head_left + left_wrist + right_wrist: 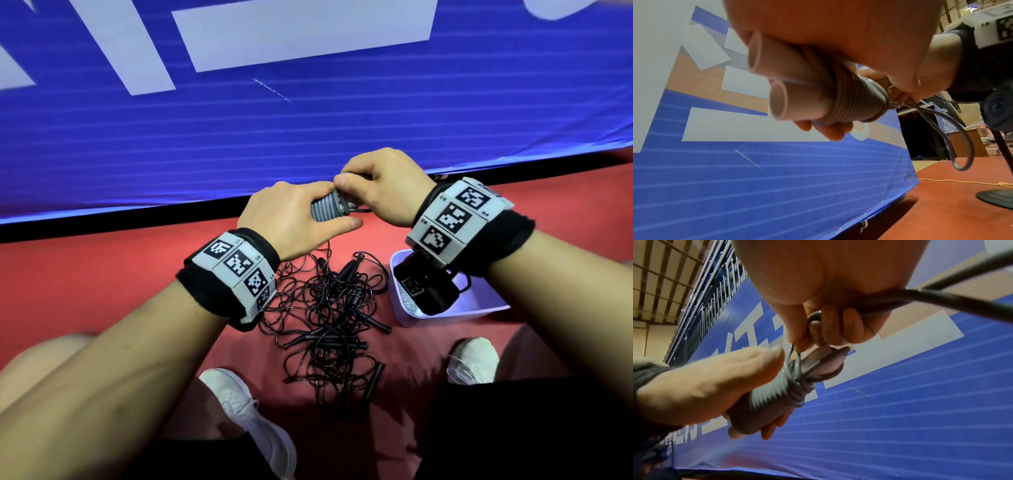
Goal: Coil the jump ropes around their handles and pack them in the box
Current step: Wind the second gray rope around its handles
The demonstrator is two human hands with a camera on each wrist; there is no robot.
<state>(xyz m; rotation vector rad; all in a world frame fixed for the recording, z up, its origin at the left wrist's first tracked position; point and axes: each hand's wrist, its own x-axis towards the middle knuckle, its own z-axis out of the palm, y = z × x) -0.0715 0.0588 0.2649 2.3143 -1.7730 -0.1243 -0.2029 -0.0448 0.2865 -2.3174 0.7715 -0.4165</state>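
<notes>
Left hand (291, 219) wraps coiled handles (797, 91) | right hand (380, 186) fingers pinch rope end (795, 353)

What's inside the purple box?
Most of the box is hidden by the right wrist's camera hanging over it. At its left edge something ribbed and grey peeks out, perhaps a coiled rope. The rest of the inside is covered.

left hand (838, 40) grips two handles (789, 91) (grey rope (861, 100) coiled round).
</notes>
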